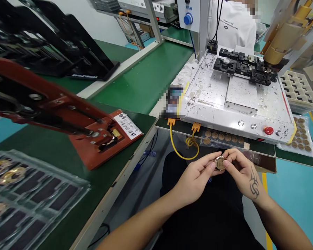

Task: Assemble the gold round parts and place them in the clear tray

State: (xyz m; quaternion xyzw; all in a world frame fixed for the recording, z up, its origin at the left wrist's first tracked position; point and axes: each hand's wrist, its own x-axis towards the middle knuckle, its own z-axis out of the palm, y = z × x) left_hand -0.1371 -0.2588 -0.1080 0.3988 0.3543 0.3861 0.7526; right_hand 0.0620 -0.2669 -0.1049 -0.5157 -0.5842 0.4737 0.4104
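While the person is sitting back from the bench, both hands are meeting low in the middle of the frame, over the lap, and pinching one small round metal disc (220, 162) between them. The left hand (198, 177) is coming in from the lower left with its thumb and forefinger closed on the disc's left edge; the right hand (241, 175), the one with a dark mark on its back, is curling over from the right, its fingertips closed on the other edge. Held this way, by the rim only, the face of the disc is staying open to view — probably so it can be looked over or turned.

Just above the hands, at the front edge of the white machine bed (211, 114), a clear strip of brown round pieces (223, 137) is lying within easy reach, and a second sheet of the same pieces (302, 137) is resting at the right of the frame beside a cream tray of empty pockets (298, 90). Black holders (240, 66) are sitting in a row at the far end of the bed, under a brass-coloured head (284, 41) at the upper right.

A red hand press (67, 111) is reaching across the left of the frame over the green bench (146, 76), and a clear tray (36, 198) with a few gold parts is lying at the lower left. A yellow cable (179, 149) is hanging from the machine's front. Another person in a white shirt (234, 24) is standing behind the machine — no hands showing.
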